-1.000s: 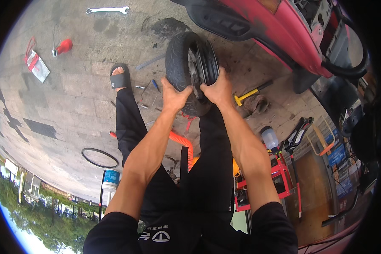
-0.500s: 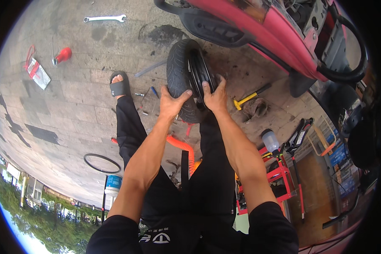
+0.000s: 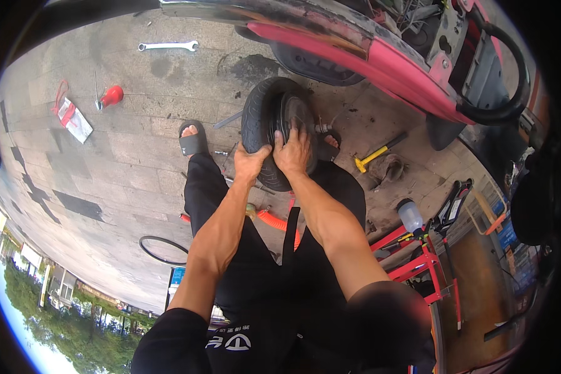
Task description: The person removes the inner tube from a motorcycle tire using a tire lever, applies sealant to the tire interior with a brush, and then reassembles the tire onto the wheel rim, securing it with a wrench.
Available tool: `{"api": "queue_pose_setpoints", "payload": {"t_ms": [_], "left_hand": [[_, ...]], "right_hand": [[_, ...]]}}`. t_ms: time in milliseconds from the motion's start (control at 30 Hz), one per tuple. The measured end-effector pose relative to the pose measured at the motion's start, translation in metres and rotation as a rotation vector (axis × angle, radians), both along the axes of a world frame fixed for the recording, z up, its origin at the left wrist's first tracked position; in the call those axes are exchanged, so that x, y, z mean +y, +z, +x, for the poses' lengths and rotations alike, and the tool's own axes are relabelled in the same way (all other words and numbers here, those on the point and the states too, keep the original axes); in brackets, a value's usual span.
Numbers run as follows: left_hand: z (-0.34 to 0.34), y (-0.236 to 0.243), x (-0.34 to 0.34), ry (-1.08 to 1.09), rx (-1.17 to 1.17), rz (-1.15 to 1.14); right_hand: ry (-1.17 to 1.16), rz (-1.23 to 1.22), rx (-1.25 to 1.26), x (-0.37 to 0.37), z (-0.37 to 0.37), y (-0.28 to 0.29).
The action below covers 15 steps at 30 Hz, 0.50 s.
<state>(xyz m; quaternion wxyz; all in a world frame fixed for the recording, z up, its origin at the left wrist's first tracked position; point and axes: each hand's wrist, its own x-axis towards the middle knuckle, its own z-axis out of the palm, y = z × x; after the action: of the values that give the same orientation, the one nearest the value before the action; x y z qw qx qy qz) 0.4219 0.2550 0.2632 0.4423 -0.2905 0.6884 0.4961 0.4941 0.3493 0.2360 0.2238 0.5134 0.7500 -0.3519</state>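
A black scooter wheel with its tyre (image 3: 260,118) stands tilted between my legs, its hub side facing right. My left hand (image 3: 251,163) grips the tyre's near left side, thumb across the tread and fingers partly hidden. On the hub face lies my right hand (image 3: 293,153), fingers spread and pointing away from me. A metal axle end (image 3: 323,128) sticks out of the hub to the right. Just left of the wheel a socket tool (image 3: 221,153) lies on the ground. Beneath my forearms runs an orange coiled hose (image 3: 271,219).
The pink scooter body (image 3: 411,75) overhangs the far right. A yellow-and-black hammer (image 3: 380,153) lies right of the wheel, near a red metal rack (image 3: 427,268). Leftward on the paving are a wrench (image 3: 168,47), a red-handled tool (image 3: 111,95) and a black ring (image 3: 162,250).
The wheel has turned so that more of its hub face shows. My right hand has shifted from the rim's right edge onto the hub. The whole view has moved, and my right foot now shows.
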Motion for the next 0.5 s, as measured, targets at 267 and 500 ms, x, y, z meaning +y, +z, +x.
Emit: {"api": "queue_pose_setpoints", "payload": {"t_ms": [267, 500], "left_hand": [[-0.003, -0.014, -0.016, 0.031, 0.031, 0.033], [-0.007, -0.011, -0.021, 0.11, -0.035, 0.007]], "right_hand": [[-0.07, 0.062, -0.118, -0.021, -0.038, -0.018], [0.032, 0.006, 0.211, -0.025, 0.005, 0.001]]}}
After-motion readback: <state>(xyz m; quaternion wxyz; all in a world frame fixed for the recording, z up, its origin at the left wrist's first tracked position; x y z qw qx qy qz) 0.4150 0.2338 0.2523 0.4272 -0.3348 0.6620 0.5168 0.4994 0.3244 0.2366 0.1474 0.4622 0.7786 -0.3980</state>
